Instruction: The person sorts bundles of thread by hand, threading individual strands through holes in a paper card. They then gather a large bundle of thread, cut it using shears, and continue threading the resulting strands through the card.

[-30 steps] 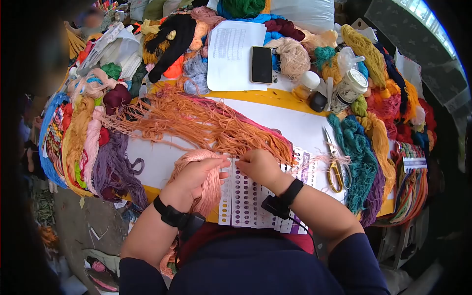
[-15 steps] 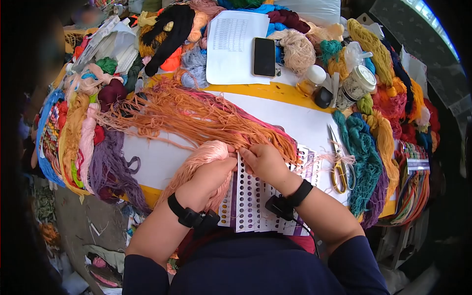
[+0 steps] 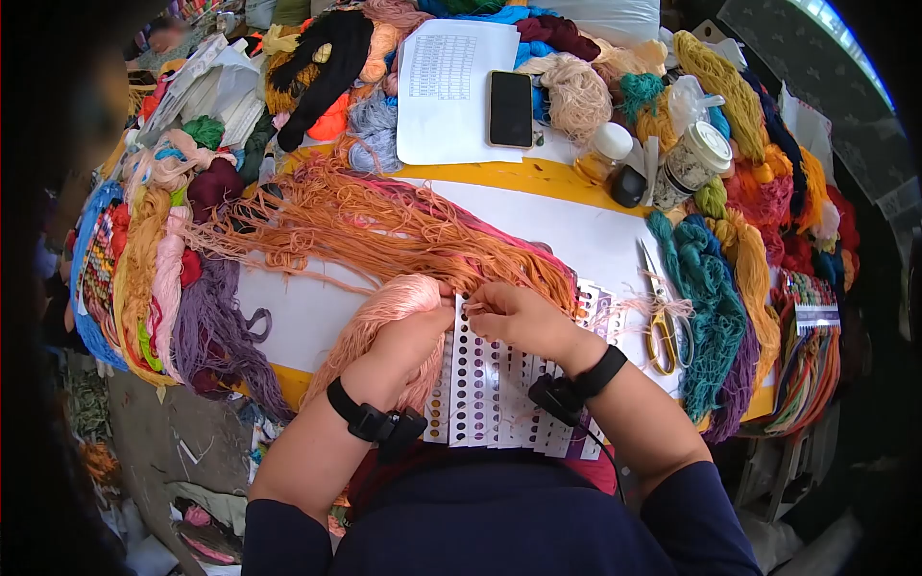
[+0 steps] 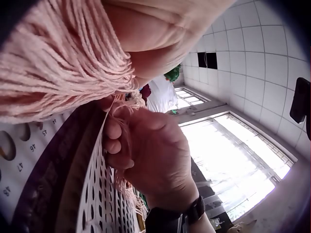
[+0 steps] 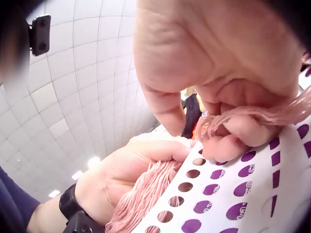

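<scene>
A thick pale pink skein of thread (image 3: 370, 322) hangs at my left hand (image 3: 415, 336), which grips it with the thumb side at the top left edge of a punched thread card (image 3: 469, 432). The card has rows of round holes beside purple dots, and more such cards lie fanned beneath it. Just right of that edge, my right hand (image 3: 519, 315) is above the card's top. Its curled fingers hold thin pink strands (image 5: 277, 115), seen in the right wrist view. The left fingertips are partly hidden behind the card and skein.
Loose orange thread (image 3: 413, 235) spreads just beyond the hands. Gold-handled scissors (image 3: 661, 336) lie right of the cards. A phone (image 3: 510, 108), printed sheet (image 3: 427, 125) and lidded cup (image 3: 693, 163) stand farther back. Coloured skeins, including a teal one (image 3: 706, 288), line the table's sides.
My left hand has turned over and moved right to the card's edge, bringing the skein along. The right hand first came to that edge, then drew slightly right.
</scene>
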{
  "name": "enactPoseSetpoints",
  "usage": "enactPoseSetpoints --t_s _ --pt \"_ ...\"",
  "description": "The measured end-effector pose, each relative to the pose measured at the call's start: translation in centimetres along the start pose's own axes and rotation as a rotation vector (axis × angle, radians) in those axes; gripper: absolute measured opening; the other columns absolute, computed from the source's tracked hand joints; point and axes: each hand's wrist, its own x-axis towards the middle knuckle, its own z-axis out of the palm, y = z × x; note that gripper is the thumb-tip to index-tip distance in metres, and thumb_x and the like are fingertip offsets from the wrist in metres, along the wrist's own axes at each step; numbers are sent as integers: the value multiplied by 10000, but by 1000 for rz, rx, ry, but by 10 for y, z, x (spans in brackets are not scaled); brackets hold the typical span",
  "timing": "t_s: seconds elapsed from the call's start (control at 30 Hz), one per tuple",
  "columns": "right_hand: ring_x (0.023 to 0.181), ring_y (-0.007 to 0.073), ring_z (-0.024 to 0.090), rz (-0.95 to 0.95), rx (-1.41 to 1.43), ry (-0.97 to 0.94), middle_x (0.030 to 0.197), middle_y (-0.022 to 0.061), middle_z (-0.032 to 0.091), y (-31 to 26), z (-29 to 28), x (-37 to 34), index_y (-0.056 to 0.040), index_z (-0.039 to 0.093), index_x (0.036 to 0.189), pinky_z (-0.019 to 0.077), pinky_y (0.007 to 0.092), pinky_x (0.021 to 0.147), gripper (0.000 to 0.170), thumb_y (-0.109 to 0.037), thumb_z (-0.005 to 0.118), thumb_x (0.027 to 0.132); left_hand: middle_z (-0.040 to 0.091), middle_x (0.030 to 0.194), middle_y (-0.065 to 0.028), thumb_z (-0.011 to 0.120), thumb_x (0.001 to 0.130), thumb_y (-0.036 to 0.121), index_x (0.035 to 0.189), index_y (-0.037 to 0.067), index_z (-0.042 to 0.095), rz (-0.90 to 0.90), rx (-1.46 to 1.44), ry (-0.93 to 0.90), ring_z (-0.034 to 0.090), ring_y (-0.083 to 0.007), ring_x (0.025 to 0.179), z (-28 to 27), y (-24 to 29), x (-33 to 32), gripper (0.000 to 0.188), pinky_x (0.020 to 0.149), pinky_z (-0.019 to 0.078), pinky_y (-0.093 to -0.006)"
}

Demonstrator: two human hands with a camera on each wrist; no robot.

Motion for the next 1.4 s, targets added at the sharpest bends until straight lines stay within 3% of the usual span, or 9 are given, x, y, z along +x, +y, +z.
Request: enactPoseSetpoints --t_s 0.27,0.37,0.43,0.53,0.67,0.73,0.93,1.17,1.4 --pt "626 76 549 15 -154 81 705 12 601 -7 7 1 -8 614 873 461 233 584 174 -156 538 925 601 981 -55 441 933 112 1126 23 536 69 -28 -15 566 -133 899 11 8 -11 232 810 459 -269" --pt "602 151 582 -3 -313 187 675 82 611 -7 11 4 8 617 820 476 288 584 237 -194 542 918 600 1005 -55 452 939 128 1126 24 547 62 -37 0 563 -136 914 10 5 -11 234 824 455 -268" --pt "680 375 609 -138 -494 321 731 213 624 -4 15 5 -3 635 837 488 432 645 224 -205 540 862 601 1027 -57 458 944 139 1136 23 552 67 -37 -18 562 -137 932 4 -3 -4 243 833 452 -266" --pt "737 419 597 -209 -599 332 758 233 625 -1 18 7 5 624 806 477 472 675 266 -232 526 877 600 1074 -63 469 953 165 1175 24 554 27 -7 -18 556 -130 975 -2 -10 4 276 849 446 -262" --pt "707 375 618 -141 -547 269 737 218 626 -11 18 2 15 602 831 487 437 663 276 -246 532 887 621 1091 -91 477 953 157 1180 15 561 105 49 -9 581 -140 1002 3 -7 3 281 870 457 -250" --pt "635 260 624 -17 -160 205 685 156 624 -7 15 0 11 560 912 490 368 612 225 -213 545 898 626 1083 -91 469 958 163 1173 10 566 164 -11 -62 586 -135 992 2 -8 3 282 859 462 -249" --pt "580 95 571 17 54 139 648 49 585 -8 11 -2 -15 486 968 452 245 526 162 -125 577 892 642 1024 -78 446 963 173 1139 -7 575 -30 -93 -137 609 -137 914 3 -1 -5 282 818 475 -252" --pt "571 83 577 31 -8 143 675 37 596 -3 11 3 -21 474 942 462 206 501 153 -138 570 918 624 1044 -79 444 965 185 1123 -1 576 -36 19 -26 580 -144 972 2 -1 -6 278 871 449 -272" --pt "538 121 578 -4 -99 239 615 59 590 -5 15 2 3 530 891 467 271 508 152 -131 598 872 620 1035 -63 470 950 160 1127 13 578 -8 -9 9 581 -138 946 -9 -16 7 254 848 456 -259"
